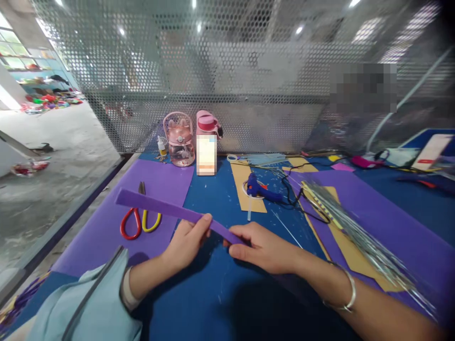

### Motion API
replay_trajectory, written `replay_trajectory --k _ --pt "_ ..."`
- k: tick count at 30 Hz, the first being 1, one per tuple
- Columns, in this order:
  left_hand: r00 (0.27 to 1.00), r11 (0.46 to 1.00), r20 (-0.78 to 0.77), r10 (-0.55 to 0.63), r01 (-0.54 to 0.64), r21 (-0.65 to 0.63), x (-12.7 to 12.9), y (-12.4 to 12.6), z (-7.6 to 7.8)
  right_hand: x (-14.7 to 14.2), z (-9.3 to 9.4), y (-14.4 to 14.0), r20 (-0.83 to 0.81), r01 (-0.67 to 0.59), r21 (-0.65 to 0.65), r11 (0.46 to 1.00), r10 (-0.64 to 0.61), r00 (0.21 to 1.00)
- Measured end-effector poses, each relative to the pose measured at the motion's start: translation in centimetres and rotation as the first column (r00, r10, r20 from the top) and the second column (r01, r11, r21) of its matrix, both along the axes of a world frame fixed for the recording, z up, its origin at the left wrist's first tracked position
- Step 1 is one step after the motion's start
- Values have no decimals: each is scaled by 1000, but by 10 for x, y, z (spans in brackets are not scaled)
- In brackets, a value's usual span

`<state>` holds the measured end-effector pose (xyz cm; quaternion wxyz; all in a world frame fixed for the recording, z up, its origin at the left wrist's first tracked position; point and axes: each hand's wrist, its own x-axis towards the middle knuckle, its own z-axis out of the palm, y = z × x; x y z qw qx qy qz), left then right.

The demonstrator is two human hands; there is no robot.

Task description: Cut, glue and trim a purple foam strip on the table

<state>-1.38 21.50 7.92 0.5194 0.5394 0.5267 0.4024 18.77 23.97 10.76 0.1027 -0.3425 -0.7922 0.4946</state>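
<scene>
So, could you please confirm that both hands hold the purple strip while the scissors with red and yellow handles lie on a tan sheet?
Not quite: the head view shows those scissors lying on a purple sheet, not a tan one. The left hand and right hand do hold the purple strip.

From where I stand, no word or number can be read. The pale upright screen is blurred into blocks, the yellow patch on the small bottle is too tiny to make out, and the dark-marked yellow strip shows nothing legible.
</scene>
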Motion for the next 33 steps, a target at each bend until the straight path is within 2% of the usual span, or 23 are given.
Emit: replay_trajectory --k 3,6,8,9,12,15,17,19,24,28,30,33 --pt "1000 1000 20 -2 2 6 -2 13 -29 5 -4 4 108 39 42 998 -43 993" --pt "997 999 61 -41 42 -1 -3 17 -40 6 -23 8 57 131 -101 986 -126 990" --pt "995 999 97 -34 37 -36 -5 18 -39 6 -37 11 1 178 -174 969 -181 984" --pt "994 998 106 -25 31 -52 -6 19 -38 5 -42 12 -14 187 -161 969 -192 981" --pt "994 998 109 -32 39 -56 -8 20 -34 3 -49 12 -35 173 9 985 -173 984" --pt "988 984 25 -154 151 97 -7 19 -32 -2 -49 9 -70 153 117 981 -146 987" --pt "964 942 -104 -243 260 211 -6 18 -31 -5 -49 6 -63 140 144 980 -132 989" --pt "944 917 -199 -265 310 250 -4 17 -30 -7 -50 5 -41 115 145 983 -110 993" --pt "986 984 -139 -96 114 135 -4 16 -31 0 -52 8 0 62 161 985 -63 998" --pt "990 986 -103 -98 111 126 -5 14 -32 7 -53 11 -18 53 154 987 -51 999" --pt "998 996 -38 -40 43 76 -6 14 -34 9 -53 12 -41 53 113 992 -49 998" --pt "995 998 80 55 -56 7 -6 15 -37 9 -54 12 -24 69 142 987 -66 998"
